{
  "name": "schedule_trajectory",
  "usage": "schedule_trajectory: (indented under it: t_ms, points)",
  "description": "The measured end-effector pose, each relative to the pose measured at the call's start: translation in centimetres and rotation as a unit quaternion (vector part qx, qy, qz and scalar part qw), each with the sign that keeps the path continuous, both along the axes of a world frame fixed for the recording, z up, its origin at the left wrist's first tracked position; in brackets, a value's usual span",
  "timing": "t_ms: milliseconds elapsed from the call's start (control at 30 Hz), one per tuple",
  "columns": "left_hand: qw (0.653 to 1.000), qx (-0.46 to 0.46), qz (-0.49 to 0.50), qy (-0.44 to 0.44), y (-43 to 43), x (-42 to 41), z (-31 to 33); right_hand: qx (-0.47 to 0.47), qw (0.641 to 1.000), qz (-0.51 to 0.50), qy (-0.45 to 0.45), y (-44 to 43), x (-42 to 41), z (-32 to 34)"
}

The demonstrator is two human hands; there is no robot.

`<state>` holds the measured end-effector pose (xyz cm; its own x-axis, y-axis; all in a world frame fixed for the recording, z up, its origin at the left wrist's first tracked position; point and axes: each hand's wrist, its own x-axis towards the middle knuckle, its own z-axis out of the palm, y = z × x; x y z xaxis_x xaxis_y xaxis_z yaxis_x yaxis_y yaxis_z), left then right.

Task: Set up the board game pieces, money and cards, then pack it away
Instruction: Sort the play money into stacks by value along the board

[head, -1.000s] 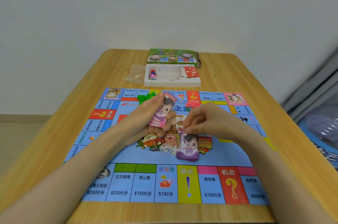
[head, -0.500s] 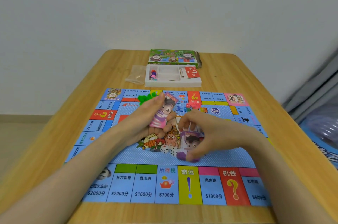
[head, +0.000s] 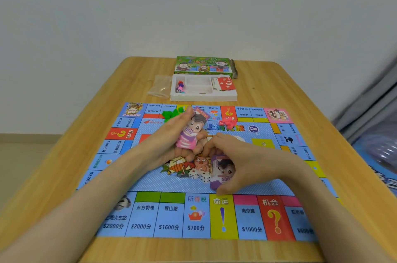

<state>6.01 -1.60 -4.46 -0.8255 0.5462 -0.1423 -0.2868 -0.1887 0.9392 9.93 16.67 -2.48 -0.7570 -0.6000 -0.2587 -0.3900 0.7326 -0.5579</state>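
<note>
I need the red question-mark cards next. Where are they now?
In the head view the red cards lie at the right end of the white tray, beyond the board, just in front of the green box.

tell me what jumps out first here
The bright blue board fills the middle of the wooden table. Over its centre, the left hand holds pink bills and the right hand grips purple bills. Behind the board sit a white tray and a green box.
</note>
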Motion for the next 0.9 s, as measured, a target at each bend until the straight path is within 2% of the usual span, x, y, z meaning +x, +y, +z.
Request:
schedule_trajectory:
  t_ms: [133,233,367,567,800,900]
  points:
    - [0.999,0.019,-0.034,-0.034,-0.3,0.1,0.1,-0.096,0.99,-0.098,0.024,0.1,-0.4,0.1]
    - [0.998,0.02,-0.046,-0.024,-0.2,0.2,0.2,-0.197,0.961,-0.188,0.053,0.0,-1.1,-0.3]
    - [0.998,0.0,-0.069,-0.001,-0.1,0.4,-0.1,-0.278,0.926,-0.241,0.088,-0.3,-1.6,-0.9]
    - [0.996,-0.033,-0.08,0.034,-0.1,0.5,-0.3,-0.311,0.908,-0.248,0.133,-0.8,-1.5,-0.8]
    - [0.995,-0.027,-0.089,0.031,-0.1,0.5,-0.1,-0.341,0.899,-0.241,0.135,-0.6,-1.5,-0.7]
    - [0.995,-0.013,-0.1,0.024,-0.1,0.5,-0.2,-0.359,0.884,-0.259,0.149,-0.6,-1.6,-0.5]
